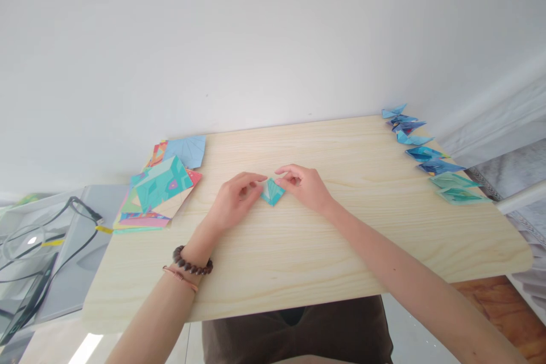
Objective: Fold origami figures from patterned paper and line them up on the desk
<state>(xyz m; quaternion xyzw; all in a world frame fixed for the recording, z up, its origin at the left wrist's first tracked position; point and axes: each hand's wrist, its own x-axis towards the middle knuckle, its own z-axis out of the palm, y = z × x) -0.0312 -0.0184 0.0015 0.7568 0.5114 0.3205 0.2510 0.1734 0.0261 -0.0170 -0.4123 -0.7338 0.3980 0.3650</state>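
Note:
A small folded paper point(273, 193), teal with a pale inner face, lies on the wooden table point(298, 256) as a diamond with crease lines. My left hand point(239, 198) pinches its left corner between thumb and fingers. On the other side, my right hand point(305, 185) has thumb and index finger closed on the right corner. The fingertips cover parts of the upper edges. A dark beaded bracelet and a thin copper-coloured band are on my left wrist.
Patterned paper sheets point(164, 185) are piled at the table's left. Several folded paper pieces point(426, 153), blue to green, stand in a row along the right edge. Black cables point(81, 205) lie over grey boxes at far left. A white wall point(264, 40) rises behind.

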